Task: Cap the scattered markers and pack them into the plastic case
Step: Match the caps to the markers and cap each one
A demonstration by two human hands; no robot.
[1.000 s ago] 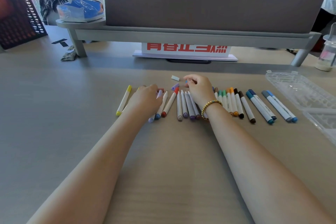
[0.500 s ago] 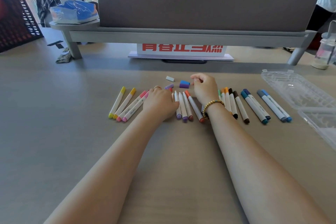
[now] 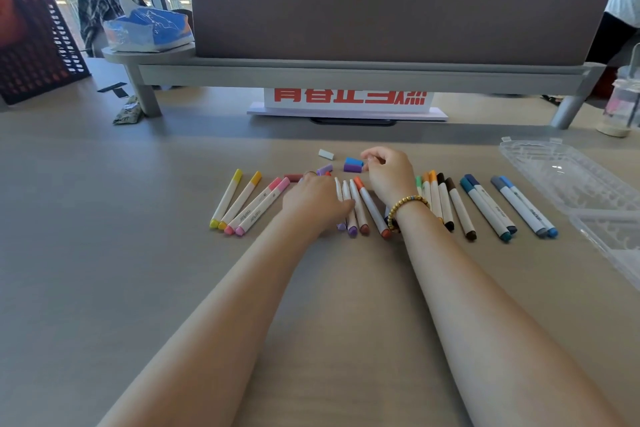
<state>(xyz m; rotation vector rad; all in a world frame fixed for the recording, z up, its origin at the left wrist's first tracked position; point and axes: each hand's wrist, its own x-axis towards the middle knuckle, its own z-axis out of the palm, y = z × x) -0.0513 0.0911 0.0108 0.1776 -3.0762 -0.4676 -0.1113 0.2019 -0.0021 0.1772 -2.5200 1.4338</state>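
markers (image 3: 360,208): long axes near-far | left grip (image 3: 313,203): unclear | right grip (image 3: 389,173): curled, contents unclear

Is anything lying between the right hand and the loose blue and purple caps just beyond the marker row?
Nothing visible. The right hand has its curled fingertips right beside the loose blue cap and the loose purple cap, with only bare beige tabletop around them. Whether the fingertips already touch the caps cannot be told.

White sign (image 3: 349,101) under far shelf: large red characters, upper part cut off, unreadable. Marker barrels (image 3: 254,215) carry small print, illegible.
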